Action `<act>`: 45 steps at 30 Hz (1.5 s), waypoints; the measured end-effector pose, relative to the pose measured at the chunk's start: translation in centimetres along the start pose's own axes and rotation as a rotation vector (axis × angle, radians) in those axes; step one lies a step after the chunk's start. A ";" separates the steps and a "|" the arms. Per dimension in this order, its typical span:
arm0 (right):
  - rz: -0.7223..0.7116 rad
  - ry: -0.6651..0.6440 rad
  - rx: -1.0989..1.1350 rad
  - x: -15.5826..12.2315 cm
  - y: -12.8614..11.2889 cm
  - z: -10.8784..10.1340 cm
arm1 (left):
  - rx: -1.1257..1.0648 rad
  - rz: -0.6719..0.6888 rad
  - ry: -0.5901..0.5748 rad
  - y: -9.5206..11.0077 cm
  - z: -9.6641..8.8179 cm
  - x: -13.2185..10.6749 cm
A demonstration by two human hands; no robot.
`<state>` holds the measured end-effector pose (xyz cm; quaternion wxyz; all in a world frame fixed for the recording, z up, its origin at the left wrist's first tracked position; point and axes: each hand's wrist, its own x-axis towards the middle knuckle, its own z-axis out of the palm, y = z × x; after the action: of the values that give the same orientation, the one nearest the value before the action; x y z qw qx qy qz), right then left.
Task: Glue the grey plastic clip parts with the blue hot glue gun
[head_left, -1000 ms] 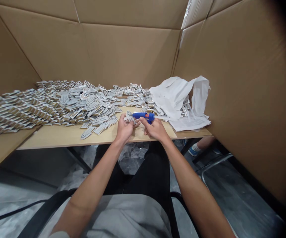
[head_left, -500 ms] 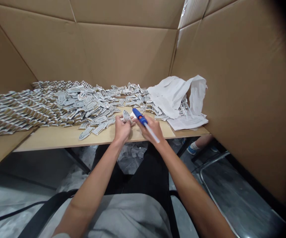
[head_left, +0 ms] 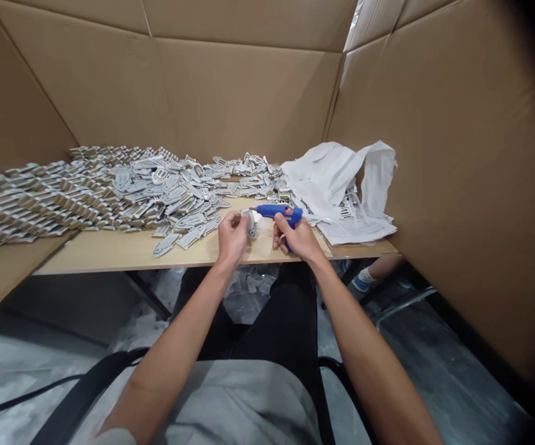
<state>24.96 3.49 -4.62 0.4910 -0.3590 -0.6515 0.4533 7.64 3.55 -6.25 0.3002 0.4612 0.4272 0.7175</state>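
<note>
Holding the glue gun (head_left: 271, 211) in our right hand (head_left: 300, 238), we had our fingers wrapped around its handle, and its tip pointed left at a small grey piece (head_left: 251, 225). Our left hand (head_left: 232, 238) pinched that piece between thumb and fingers, just above the front part of the table (head_left: 109, 254). Our left fingers covered some of it, so we could not see its whole shape. We could not tell if the tip touched the piece or was just beside it. Our right hand hid much of the handle. On the right, a crumpled white sheet (head_left: 320, 176) covered part of the loose pieces there. On the left, the stacked rows (head_left: 39, 201) ran out of our sight. Black shade hid the far right side. Under the table, we saw only a bit of another person's leg (head_left: 385, 267) and a blue shoe (head_left: 361, 282).

The table's front edge passed under our wrists. A bare strip of wood lay to our left, in front of the big messy heap (head_left: 172, 188). Near our right hand, the sheet left just a little bare wood. Cardboard walls (head_left: 248, 93) stood behind and on both sides, well apart from our hands.
</note>
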 end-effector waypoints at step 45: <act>-0.267 0.049 -0.753 -0.4 -0.5 1.1 | 0.084 0.034 0.054 -0.6 -0.2 0.3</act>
<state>24.02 2.67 -4.41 0.3949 -0.4367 -0.8013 0.1062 7.31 3.97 -6.67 0.2567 0.4608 0.4569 0.7162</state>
